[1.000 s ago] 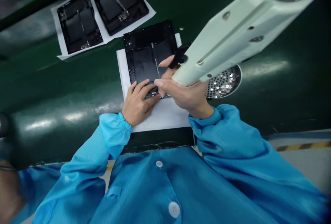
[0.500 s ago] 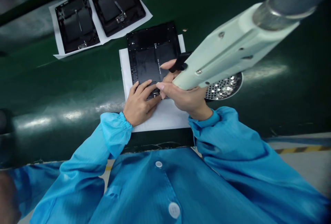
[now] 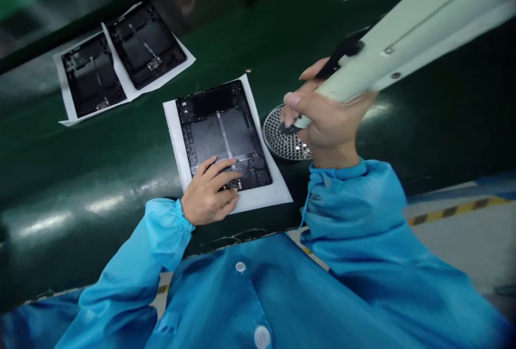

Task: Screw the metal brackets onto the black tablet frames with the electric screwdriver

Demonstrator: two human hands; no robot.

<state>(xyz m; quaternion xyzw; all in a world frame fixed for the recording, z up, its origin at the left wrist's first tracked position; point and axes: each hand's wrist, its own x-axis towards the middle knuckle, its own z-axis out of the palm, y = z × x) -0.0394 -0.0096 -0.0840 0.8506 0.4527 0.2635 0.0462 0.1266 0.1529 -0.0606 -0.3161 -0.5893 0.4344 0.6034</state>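
— Hands first: what do we see from up here on the head?
— We see a left hand (image 3: 209,193) lying flat on a thin, flat black tablet case (image 3: 220,134). Its fingers are spread open and hold nothing. They rest near the bottom edge of the case, right by a tiny circuit board (image 3: 233,184).
— And where is that case?
— We see it lying on a sheet of white paper (image 3: 274,198), and the paper lies on a shiny dark green work top (image 3: 88,161).
— What about the other hand?
— We see a right hand (image 3: 330,128) curled tight around a long, pale green tool (image 3: 423,31), with a small black part (image 3: 342,50) by its fingers. That hand is just over a round metal dish full of little holes (image 3: 282,134). We cannot tell if they touch.
— Anything else?
— We see one more black case (image 3: 91,75) and another black case (image 3: 145,42), each on white paper, well apart from the hands. We also see a bright blue sleeve (image 3: 167,230) with a puffy cuff.
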